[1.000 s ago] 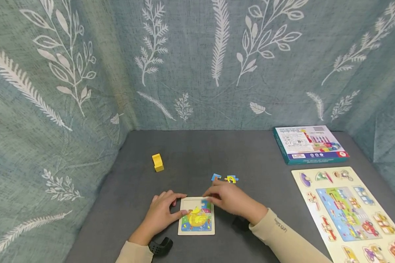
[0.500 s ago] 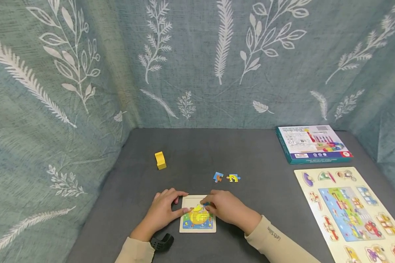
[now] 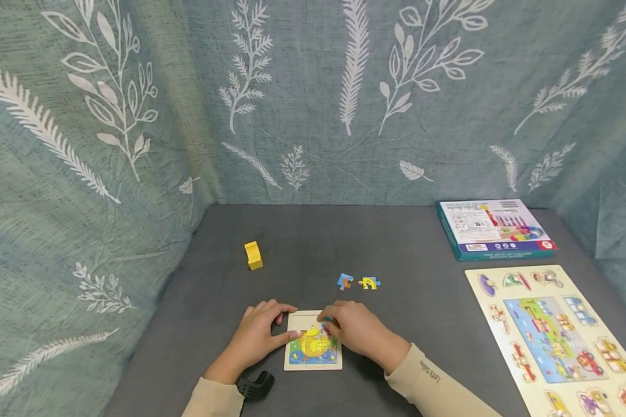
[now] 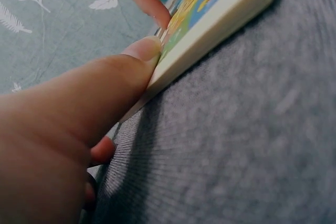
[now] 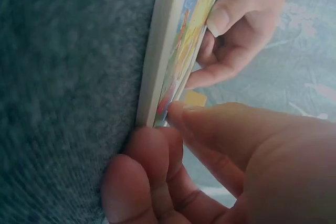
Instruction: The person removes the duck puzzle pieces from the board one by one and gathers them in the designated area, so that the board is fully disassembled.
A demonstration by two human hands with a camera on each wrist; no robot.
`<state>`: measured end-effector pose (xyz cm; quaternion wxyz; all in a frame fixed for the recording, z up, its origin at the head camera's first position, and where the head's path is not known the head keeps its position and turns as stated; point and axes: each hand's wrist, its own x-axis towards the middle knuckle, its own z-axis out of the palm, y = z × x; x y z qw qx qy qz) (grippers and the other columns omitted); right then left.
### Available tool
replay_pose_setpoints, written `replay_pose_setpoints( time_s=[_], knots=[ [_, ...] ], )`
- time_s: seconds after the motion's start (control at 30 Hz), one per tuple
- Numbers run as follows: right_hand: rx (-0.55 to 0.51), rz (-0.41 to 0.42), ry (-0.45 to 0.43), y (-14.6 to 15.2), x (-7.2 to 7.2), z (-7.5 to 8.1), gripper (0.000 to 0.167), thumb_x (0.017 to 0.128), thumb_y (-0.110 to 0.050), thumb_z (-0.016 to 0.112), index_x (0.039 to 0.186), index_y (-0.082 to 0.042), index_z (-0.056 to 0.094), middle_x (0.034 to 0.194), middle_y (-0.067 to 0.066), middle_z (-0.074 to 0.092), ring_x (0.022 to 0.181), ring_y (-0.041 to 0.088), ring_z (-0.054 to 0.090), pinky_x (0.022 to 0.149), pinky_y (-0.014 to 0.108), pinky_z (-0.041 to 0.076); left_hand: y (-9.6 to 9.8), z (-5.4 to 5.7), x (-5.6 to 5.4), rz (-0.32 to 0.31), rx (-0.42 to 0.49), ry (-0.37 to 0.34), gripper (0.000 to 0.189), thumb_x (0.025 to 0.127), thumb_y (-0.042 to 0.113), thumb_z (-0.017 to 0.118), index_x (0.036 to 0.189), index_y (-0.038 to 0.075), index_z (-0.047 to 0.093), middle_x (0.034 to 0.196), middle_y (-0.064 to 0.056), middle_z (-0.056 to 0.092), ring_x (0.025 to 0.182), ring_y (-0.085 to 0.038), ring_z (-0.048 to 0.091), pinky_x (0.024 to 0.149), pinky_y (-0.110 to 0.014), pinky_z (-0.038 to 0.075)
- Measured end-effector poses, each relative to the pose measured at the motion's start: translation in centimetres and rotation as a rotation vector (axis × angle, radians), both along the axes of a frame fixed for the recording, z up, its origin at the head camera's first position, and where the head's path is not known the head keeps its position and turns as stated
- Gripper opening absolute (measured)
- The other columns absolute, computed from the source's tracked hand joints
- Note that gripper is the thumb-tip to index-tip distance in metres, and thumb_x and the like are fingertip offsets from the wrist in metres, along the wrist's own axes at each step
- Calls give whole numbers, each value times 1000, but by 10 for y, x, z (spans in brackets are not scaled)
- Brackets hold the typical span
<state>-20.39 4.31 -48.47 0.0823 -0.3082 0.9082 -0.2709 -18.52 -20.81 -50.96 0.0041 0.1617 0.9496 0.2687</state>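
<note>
Two hands were at a small duck puzzle (image 3: 314,351), low in the middle of the frame. The left hand (image 3: 258,333) had its thumb and pointing finger wide apart, touching the puzzle's edge. The right hand (image 3: 362,327) had its fingers close together at the puzzle's top right; whether they pinched a piece, I couldn't tell. Just above, a blue piece (image 3: 345,281) and a yellow piece (image 3: 369,283) lay on the grey worktop (image 3: 323,231).

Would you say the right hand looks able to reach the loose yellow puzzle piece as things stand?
Probably yes: the yellow puzzle piece lies just beyond the right hand, with nothing visible between them.
</note>
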Motion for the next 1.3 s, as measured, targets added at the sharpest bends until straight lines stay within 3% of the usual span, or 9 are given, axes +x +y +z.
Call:
replay_pose_setpoints(
  time_s=[0.23,0.3,0.43,0.6,0.77,0.93,1.13,1.3],
  knots=[
    [25,-12,-19,0,-1,-2,18,99,-21,77,114,-17,68,101,1,52,60,8,49,58,26,46,0,2,0,-4,16,-20,44,87,41,86,125,21,72,82,13,42,79,-8,38,76,-39,26],
    [-5,-13,-35,1,-2,-3,21,98,-21,78,115,-18,66,107,1,51,61,7,50,59,25,46,0,3,0,-3,17,-26,44,87,41,86,125,21,72,82,13,42,78,-8,38,76,-39,26],
    [-91,-12,-30,6,-1,-6,21,97,-18,79,114,-16,67,105,-2,54,63,4,49,59,24,46,0,2,1,-3,18,-23,44,87,39,86,125,21,72,82,13,42,78,-8,38,76,-39,26],
    [-190,-76,78,16,-1,-2,22,93,-13,82,113,-14,74,99,-6,63,69,4,52,61,25,47,0,1,1,8,20,-19,43,86,39,87,123,21,73,82,13,41,79,-8,38,76,-40,26],
    [-213,-232,227,54,-21,12,25,88,-8,85,112,-12,78,108,-1,70,84,14,64,75,35,55,0,0,0,14,24,-28,45,86,40,88,124,20,73,83,13,42,82,-9,39,77,-41,26],
    [-115,-340,227,100,-47,14,25,88,-2,83,112,-3,78,110,9,69,92,27,70,79,45,57,-1,-1,-2,-11,26,-6,44,86,38,87,123,21,73,84,14,42,81,-9,39,77,-40,26],
    [-7,-308,211,122,-58,-1,27,87,-2,84,114,-1,78,110,14,71,106,37,67,96,53,52,-3,0,-3,-18,39,-28,44,86,38,88,123,21,73,84,13,43,81,-9,39,79,-41,27],
    [38,-284,237,124,-60,-5,27,88,-5,85,114,-2,79,113,14,72,107,36,66,96,52,52,-4,-1,-1,-25,55,-12,43,85,37,88,123,21,74,84,14,43,81,-9,38,78,-41,26]
  ],
)
